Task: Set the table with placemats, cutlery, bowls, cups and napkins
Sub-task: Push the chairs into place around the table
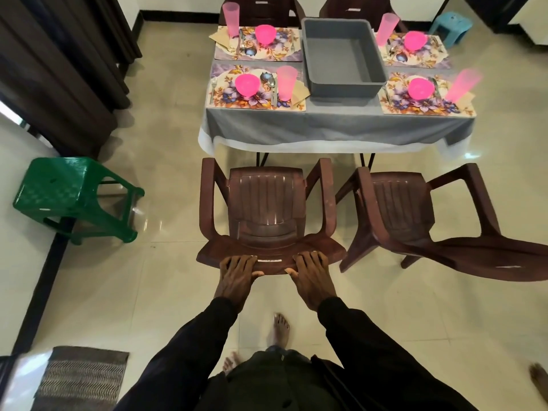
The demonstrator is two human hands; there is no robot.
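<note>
A table with a grey cloth (335, 126) carries several floral placemats, such as the near-left placemat (228, 103). Each mat has a pink bowl (247, 84), a tall pink cup (286, 83), cutlery (273, 87) and a beige napkin (299, 94). A brown plastic chair (267, 209) stands in front of the table. My left hand (238, 272) and my right hand (311, 272) both grip the top edge of its backrest, fingers curled over it and thumbs underneath.
A grey tub (344, 81) sits mid-table with nothing visible inside. A second brown chair (415, 215) stands to the right, angled. A green stool (74, 197) is at left, a blue stool (453, 25) at far right, a mat (80, 378) at bottom left. Someone's foot (538, 378) shows at the right edge.
</note>
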